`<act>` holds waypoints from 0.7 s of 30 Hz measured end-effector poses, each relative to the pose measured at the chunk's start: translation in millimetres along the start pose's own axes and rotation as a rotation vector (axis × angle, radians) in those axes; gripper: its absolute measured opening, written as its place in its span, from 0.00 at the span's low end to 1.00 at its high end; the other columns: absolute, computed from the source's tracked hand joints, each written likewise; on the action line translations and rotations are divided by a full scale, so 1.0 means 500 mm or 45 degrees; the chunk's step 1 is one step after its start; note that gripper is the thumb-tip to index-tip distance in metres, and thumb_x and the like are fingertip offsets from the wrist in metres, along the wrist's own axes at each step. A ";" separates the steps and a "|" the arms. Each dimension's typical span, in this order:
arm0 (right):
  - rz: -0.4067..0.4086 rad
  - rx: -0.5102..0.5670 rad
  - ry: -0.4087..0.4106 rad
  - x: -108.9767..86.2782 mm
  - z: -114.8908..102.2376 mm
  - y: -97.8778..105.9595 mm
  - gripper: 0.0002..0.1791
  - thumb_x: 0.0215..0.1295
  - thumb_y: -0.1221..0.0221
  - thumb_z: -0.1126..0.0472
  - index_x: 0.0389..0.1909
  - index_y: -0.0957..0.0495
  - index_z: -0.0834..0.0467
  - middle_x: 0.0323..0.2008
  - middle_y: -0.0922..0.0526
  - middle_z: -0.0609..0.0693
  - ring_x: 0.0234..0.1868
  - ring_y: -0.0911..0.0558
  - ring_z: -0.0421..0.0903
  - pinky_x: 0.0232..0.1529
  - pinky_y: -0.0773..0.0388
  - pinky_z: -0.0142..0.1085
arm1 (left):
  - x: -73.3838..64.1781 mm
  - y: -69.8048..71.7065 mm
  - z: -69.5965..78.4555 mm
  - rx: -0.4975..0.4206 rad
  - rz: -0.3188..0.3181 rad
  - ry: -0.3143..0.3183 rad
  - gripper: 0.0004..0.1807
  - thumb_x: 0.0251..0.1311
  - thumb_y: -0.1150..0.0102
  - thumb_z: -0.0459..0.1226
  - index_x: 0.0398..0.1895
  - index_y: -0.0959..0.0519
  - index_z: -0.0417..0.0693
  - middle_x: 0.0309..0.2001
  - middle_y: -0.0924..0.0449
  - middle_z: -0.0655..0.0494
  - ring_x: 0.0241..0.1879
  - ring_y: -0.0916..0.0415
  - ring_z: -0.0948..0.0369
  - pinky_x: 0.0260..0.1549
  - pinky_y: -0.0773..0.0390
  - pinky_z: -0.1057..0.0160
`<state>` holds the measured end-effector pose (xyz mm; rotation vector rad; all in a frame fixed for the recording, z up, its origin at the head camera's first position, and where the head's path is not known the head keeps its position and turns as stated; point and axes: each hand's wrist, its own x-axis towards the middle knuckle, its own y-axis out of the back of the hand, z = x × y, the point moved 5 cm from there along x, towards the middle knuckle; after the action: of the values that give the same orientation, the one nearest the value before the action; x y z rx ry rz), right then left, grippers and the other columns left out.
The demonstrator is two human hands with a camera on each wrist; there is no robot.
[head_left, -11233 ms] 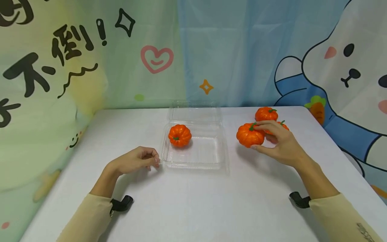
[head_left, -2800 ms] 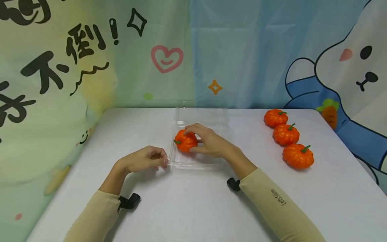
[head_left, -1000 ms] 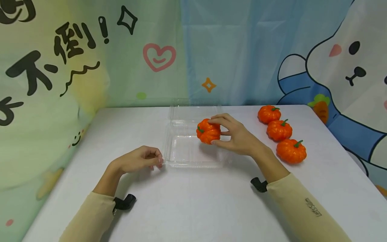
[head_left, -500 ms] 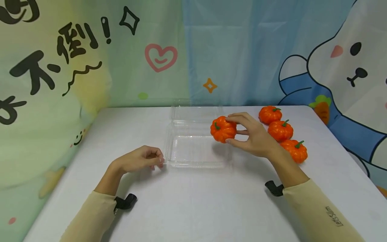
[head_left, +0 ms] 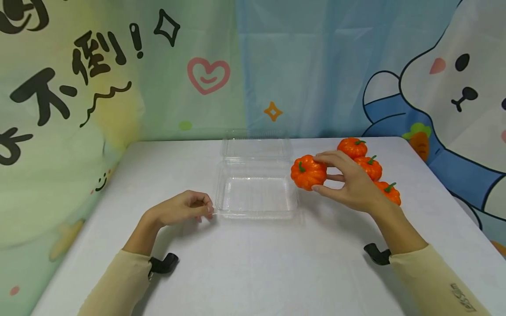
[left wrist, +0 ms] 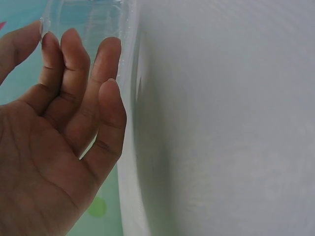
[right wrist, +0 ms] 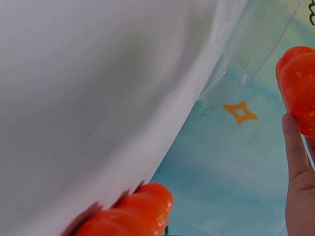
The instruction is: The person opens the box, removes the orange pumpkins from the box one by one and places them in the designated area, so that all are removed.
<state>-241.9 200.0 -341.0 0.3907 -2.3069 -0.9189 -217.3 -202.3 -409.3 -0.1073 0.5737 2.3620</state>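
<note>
In the head view, the right hand (head_left: 349, 186) covers part of the middle pumpkin (head_left: 370, 166) and most of the nearest pumpkin (head_left: 389, 193) in the row behind it. The held pumpkin (head_left: 308, 172) is partly covered by the fingers.

In the right wrist view, the held pumpkin (right wrist: 299, 86) is cut off by the right edge, and another pumpkin (right wrist: 129, 212) by the bottom edge.

In the left wrist view, the left hand (left wrist: 54, 142) is cut off at the left and bottom edges. Contact between its fingertips (left wrist: 110, 46) and the clear container (left wrist: 88, 14) cannot be determined.
</note>
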 end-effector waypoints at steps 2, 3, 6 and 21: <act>0.005 -0.022 -0.013 -0.008 0.002 0.008 0.37 0.55 0.24 0.65 0.66 0.26 0.52 0.64 0.27 0.49 0.62 0.23 0.47 0.48 0.15 0.44 | 0.000 0.000 -0.001 0.007 -0.001 -0.003 0.08 0.71 0.47 0.34 0.43 0.21 0.38 0.43 0.17 0.43 0.48 0.18 0.49 0.44 0.18 0.58; 0.012 -0.031 -0.016 -0.012 0.003 0.012 0.38 0.54 0.23 0.65 0.67 0.26 0.52 0.65 0.27 0.50 0.62 0.23 0.47 0.48 0.15 0.41 | -0.001 0.000 -0.001 0.012 -0.001 -0.008 0.08 0.71 0.48 0.34 0.43 0.21 0.38 0.43 0.17 0.43 0.48 0.18 0.49 0.44 0.18 0.58; 0.038 -0.037 -0.033 -0.025 0.008 0.027 0.39 0.53 0.23 0.67 0.67 0.27 0.52 0.65 0.27 0.49 0.61 0.25 0.41 0.49 0.18 0.30 | -0.001 0.001 -0.001 0.021 -0.001 -0.020 0.08 0.72 0.47 0.35 0.43 0.22 0.38 0.43 0.17 0.43 0.47 0.18 0.50 0.44 0.18 0.58; 0.087 -0.125 -0.082 -0.073 0.030 0.067 0.43 0.50 0.23 0.71 0.69 0.27 0.51 0.65 0.28 0.50 0.61 0.30 0.26 0.49 0.27 0.16 | -0.001 0.001 -0.002 0.018 -0.004 -0.037 0.09 0.73 0.48 0.34 0.43 0.22 0.36 0.43 0.17 0.44 0.48 0.19 0.48 0.45 0.18 0.59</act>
<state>-225.3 248.7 -342.2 0.2426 -2.3072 -1.0191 -217.6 -203.4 -410.0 -0.0677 0.5760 2.3523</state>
